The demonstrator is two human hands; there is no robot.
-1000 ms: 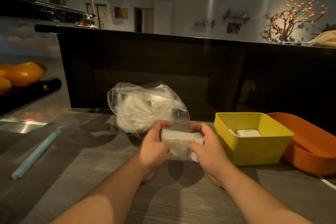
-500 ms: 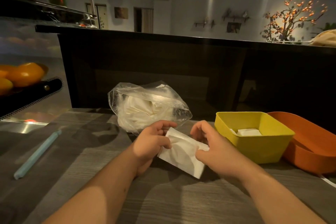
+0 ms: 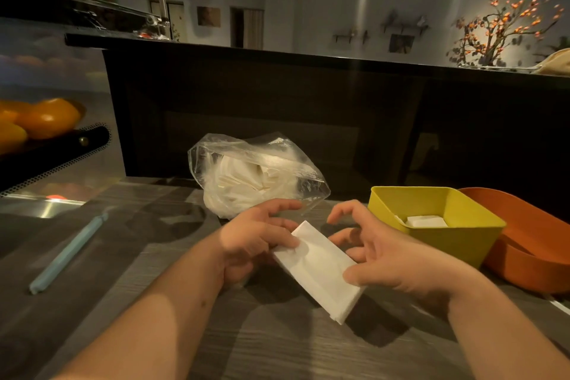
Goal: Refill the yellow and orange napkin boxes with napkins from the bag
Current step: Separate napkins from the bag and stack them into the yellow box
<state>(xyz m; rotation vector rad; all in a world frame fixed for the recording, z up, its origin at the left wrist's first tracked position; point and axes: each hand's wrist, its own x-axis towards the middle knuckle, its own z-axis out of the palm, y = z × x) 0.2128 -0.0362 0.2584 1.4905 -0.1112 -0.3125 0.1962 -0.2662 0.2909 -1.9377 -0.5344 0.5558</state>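
Now we count two hands, one folded napkin, one bag and two boxes. Our left hand (image 3: 256, 237) pinches the folded napkin (image 3: 317, 268), white and flat, at its 10 o'clock corner. Our right hand (image 3: 388, 259) thumbs its 4 o'clock edge, and each grip holds it above the bench (image 3: 277, 348). The clear bag (image 3: 256, 176) of napkins lies at 12 o'clock. The yellow box (image 3: 456, 241), with white napkins inside, touches the orange box (image 3: 530, 256) at 3 o'clock.

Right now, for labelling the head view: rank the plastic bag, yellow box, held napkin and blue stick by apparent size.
1. plastic bag and yellow box: about alike, unranked.
2. napkin, nearest the camera.
3. blue stick, thinnest.
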